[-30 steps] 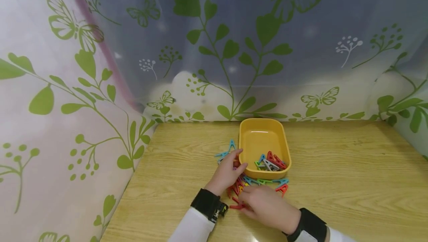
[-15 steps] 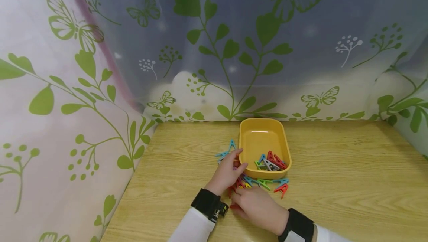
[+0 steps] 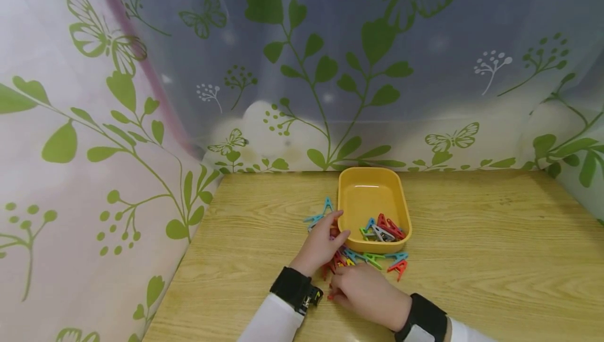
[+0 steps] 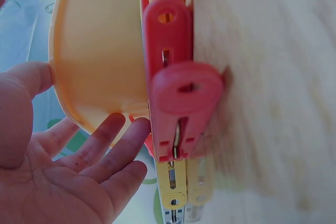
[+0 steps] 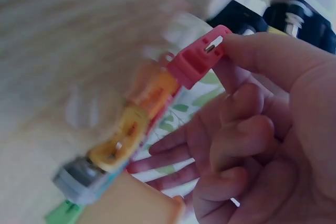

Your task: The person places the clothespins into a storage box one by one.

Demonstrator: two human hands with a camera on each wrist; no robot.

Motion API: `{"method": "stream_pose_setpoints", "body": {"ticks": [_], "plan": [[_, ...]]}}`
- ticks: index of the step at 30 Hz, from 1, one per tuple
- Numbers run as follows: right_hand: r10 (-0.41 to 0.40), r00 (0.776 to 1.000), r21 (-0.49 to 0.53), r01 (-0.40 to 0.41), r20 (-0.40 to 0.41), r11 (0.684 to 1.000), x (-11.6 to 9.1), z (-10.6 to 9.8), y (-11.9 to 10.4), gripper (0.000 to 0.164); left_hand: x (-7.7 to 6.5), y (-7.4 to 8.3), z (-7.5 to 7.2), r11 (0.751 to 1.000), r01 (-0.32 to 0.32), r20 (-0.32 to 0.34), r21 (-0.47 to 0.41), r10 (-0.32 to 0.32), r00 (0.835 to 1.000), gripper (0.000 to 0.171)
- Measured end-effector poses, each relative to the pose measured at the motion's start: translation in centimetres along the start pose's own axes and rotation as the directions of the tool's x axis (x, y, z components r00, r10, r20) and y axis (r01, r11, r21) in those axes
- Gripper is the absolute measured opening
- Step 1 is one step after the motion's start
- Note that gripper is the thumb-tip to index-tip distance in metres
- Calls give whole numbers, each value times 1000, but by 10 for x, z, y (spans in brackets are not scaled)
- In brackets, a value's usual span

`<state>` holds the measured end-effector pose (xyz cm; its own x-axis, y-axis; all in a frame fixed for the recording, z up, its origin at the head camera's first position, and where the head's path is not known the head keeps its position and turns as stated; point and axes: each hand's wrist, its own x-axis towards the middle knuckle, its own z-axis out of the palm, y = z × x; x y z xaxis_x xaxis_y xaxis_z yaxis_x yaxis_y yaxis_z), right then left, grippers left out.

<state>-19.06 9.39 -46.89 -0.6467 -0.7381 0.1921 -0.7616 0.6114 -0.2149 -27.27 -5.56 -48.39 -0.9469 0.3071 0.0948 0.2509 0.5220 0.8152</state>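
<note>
My left hand (image 3: 316, 247) rests at the left front corner of a yellow plastic tub (image 3: 369, 200); in the left wrist view its thumb touches the rim while the other fingers lie loosely spread. Just in front of the tub, my right hand (image 3: 370, 295) pinches the end of a red clothespin (image 5: 197, 59) between thumb and forefinger, low over the table. Other clothespins crowd the space between the hands, among them a red one (image 4: 181, 103) and a yellow one (image 4: 172, 182). Inside the tub lie several mixed clothespins (image 3: 383, 231) near its front wall.
Along the tub's front are a green clothespin (image 3: 374, 259), a blue one (image 3: 397, 257) and a red one (image 3: 398, 268). To its left sits a light blue one (image 3: 327, 204). A leaf-patterned curtain (image 3: 302, 69) borders the wooden table (image 3: 495, 237) at the back and sides.
The right hand has shifted left, and its fingers have closed over the red clothespin that showed by the fingertips a second ago. The left hand and the tub have stayed put.
</note>
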Motion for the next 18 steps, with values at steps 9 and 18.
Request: {"method": "stream_pose_setpoints", "body": {"ticks": [9, 18], "plan": [[72, 993, 93, -63, -91, 994, -7, -37, 5, 14, -1, 1, 0, 1000, -15, -2, 7, 15, 1000, 55], [140, 920, -19, -158, -365, 987, -12, -60, 40, 13, -2, 2, 0, 1000, 0, 12, 30, 0, 1000, 55]]}}
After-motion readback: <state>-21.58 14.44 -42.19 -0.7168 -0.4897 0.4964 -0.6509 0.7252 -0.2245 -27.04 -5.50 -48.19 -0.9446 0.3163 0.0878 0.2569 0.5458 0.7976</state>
